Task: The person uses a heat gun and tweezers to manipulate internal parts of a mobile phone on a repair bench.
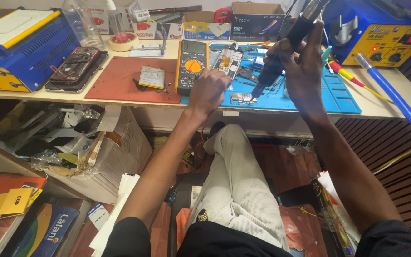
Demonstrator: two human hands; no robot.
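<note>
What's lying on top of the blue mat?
On the blue mat lie a small circuit board and tweezers; the left hand and right hand cover whatever lies beneath them.

- This was an electronics repair workshop.
- A yellow digital multimeter (192, 65) and an opened phone (75, 64) lay on the workbench (386, 102).
- A blue soldering mat (329, 95) covered part of it.
- A blue rework station (386, 33) stood at the back.
</note>
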